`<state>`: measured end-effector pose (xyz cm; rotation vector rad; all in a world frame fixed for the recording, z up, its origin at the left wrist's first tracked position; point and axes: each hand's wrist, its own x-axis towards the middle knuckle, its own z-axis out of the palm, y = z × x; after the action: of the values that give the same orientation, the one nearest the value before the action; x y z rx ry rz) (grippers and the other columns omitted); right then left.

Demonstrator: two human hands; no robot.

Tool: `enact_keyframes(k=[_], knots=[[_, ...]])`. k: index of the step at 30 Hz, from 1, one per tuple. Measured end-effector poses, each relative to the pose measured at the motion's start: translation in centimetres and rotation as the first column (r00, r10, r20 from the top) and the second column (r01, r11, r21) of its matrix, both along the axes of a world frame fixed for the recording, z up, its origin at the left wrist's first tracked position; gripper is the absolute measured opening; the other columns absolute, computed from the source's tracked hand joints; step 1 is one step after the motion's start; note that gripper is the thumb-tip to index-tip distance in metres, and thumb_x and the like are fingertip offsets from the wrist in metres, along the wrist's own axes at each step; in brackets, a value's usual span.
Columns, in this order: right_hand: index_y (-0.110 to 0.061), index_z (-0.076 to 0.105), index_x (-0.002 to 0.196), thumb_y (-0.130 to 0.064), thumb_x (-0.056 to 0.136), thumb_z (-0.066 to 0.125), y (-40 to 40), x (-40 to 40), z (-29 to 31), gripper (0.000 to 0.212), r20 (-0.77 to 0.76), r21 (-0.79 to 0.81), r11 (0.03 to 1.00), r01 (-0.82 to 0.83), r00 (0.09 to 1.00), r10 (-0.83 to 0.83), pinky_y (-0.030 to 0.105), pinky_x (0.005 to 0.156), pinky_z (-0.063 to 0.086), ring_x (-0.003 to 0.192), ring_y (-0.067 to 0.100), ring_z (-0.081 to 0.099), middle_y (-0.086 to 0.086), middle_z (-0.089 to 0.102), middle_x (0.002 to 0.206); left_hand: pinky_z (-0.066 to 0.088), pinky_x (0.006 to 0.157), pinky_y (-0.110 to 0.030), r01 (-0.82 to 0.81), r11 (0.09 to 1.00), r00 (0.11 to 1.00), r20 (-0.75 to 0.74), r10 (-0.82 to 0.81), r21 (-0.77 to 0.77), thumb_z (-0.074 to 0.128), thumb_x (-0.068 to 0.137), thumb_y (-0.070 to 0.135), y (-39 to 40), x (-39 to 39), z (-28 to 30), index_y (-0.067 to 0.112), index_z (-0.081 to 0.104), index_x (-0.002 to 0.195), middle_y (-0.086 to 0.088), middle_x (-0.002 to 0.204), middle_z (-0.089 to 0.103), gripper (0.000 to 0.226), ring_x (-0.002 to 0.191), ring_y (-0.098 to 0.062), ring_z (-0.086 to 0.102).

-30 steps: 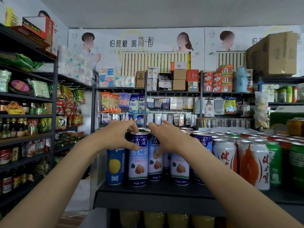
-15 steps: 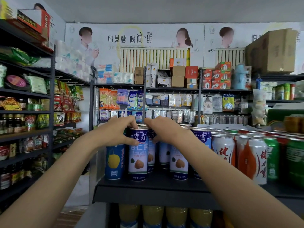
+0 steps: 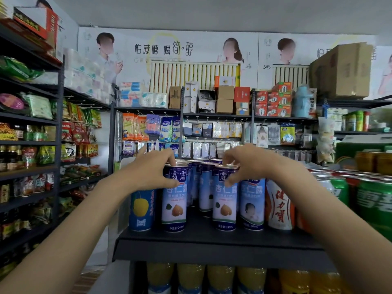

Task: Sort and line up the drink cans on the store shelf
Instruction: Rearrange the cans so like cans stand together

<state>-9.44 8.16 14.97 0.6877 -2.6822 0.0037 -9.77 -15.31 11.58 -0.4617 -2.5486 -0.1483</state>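
- On the black shelf (image 3: 212,240) in front of me, blue almond drink cans stand upright in rows.
- My left hand (image 3: 152,170) grips the top of the left front can (image 3: 174,198).
- My right hand (image 3: 250,164) grips the top of the next front can (image 3: 224,200).
- Between these two cans is a gap.
- A can with a yellow fruit (image 3: 141,209) stands just left.
- Green cans (image 3: 373,202) stand far right.
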Motion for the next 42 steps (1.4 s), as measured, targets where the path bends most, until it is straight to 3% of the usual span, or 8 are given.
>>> enact_keyframes(k=[4, 10, 14, 18, 21, 26, 35, 42], knots=[[-0.015, 0.049, 0.121, -0.022, 0.078, 0.073, 1.3, -0.1, -1.9, 0.050, -0.043, -0.006, 1.000, -0.006, 0.999, 0.006, 0.032, 0.096, 0.041, 0.111, 0.018, 0.049, 0.002, 0.057, 0.119, -0.003, 0.116, -0.040, -0.010, 0.998, 1.000, 0.001, 0.010, -0.065, 0.065, 0.080, 0.044, 0.9, -0.6, 0.1, 0.021, 0.042, 0.102, 0.002, 0.114, 0.058, 0.040, 0.110, -0.015, 0.051], [-0.015, 0.050, 0.122, -0.028, 0.080, 0.070, 1.0, -0.9, -2.6, 0.048, -0.114, -0.041, 0.996, -0.076, 0.991, 0.071, 0.038, 0.108, 0.027, 0.133, 0.022, 0.031, 0.003, 0.056, 0.127, -0.003, 0.116, -0.040, -0.005, 0.997, 1.000, 0.007, 0.006, -0.073, 0.066, 0.079, 0.044, 1.0, -0.4, 0.2, 0.023, 0.041, 0.105, 0.004, 0.120, 0.056, 0.041, 0.116, -0.015, 0.048], [-0.014, 0.048, 0.124, -0.029, 0.082, 0.068, -1.4, -2.4, -3.0, 0.049, -0.155, -0.001, 0.991, -0.132, 0.979, 0.130, 0.033, 0.110, 0.019, 0.126, 0.024, 0.040, 0.006, 0.062, 0.117, -0.008, 0.114, -0.041, 0.048, 0.996, 0.997, -0.061, -0.053, -0.069, 0.065, 0.077, 0.050, 2.3, -0.1, 0.0, 0.025, 0.039, 0.121, 0.010, 0.132, 0.047, 0.057, 0.126, -0.010, 0.040], [-0.017, 0.044, 0.134, -0.025, 0.082, 0.069, -3.0, -3.5, -3.3, 0.058, -0.173, -0.046, 0.978, -0.206, 0.965, 0.195, 0.039, 0.110, 0.027, 0.129, 0.025, 0.038, 0.005, 0.058, 0.127, -0.011, 0.112, -0.040, 0.053, 0.991, 0.987, -0.144, -0.071, -0.127, 0.062, 0.077, 0.057, 3.7, -0.8, -0.2, 0.028, 0.040, 0.127, 0.013, 0.131, 0.050, 0.062, 0.125, -0.007, 0.042], [-0.017, 0.040, 0.138, -0.021, 0.085, 0.066, -1.5, -3.7, -2.7, 0.059, -0.183, -0.136, 0.982, -0.128, 0.978, 0.102, 0.038, 0.110, 0.030, 0.130, 0.023, 0.036, 0.003, 0.050, 0.136, -0.013, 0.113, -0.040, 0.041, 0.989, 0.978, -0.195, -0.069, -0.141, 0.059, 0.078, 0.058, 4.1, -1.3, -0.6, 0.027, 0.047, 0.120, 0.012, 0.122, 0.056, 0.053, 0.119, -0.007, 0.047], [-0.011, 0.062, 0.114, -0.016, 0.092, 0.055, -1.4, -4.8, -2.3, 0.024, -0.304, -0.031, 0.999, 0.018, 0.952, -0.027, 0.034, 0.096, 0.041, 0.113, 0.027, 0.050, 0.008, 0.065, 0.112, -0.005, 0.114, -0.035, -0.005, 0.993, 0.951, -0.306, -0.032, -0.119, 0.058, 0.084, 0.049, 4.8, -1.7, -1.3, 0.026, 0.050, 0.108, 0.012, 0.111, 0.057, 0.035, 0.110, -0.008, 0.051], [-0.007, 0.071, 0.088, -0.008, 0.082, 0.066, -3.1, -6.0, -1.0, 0.008, -0.219, -0.210, 0.976, -0.057, 0.976, 0.010, 0.030, 0.083, 0.048, 0.091, 0.021, 0.062, 0.006, 0.070, 0.093, 0.008, 0.111, -0.028, 0.061, 0.998, 0.934, -0.353, -0.056, 0.003, 0.061, 0.084, 0.041, 4.8, -2.1, -1.4, 0.023, 0.052, 0.097, 0.011, 0.099, 0.058, 0.023, 0.099, -0.009, 0.053], [-0.006, 0.073, 0.090, -0.001, 0.084, 0.058, -4.7, -6.5, -1.1, 0.016, -0.234, -0.266, 0.957, -0.114, 0.971, 0.051, 0.028, 0.080, 0.051, 0.088, 0.019, 0.063, 0.008, 0.071, 0.093, 0.006, 0.111, -0.028, 0.065, 0.998, 0.930, -0.364, -0.054, 0.018, 0.061, 0.085, 0.040, 4.8, -1.9, -1.5, 0.024, 0.052, 0.097, 0.011, 0.099, 0.059, 0.022, 0.099, -0.009, 0.053]])
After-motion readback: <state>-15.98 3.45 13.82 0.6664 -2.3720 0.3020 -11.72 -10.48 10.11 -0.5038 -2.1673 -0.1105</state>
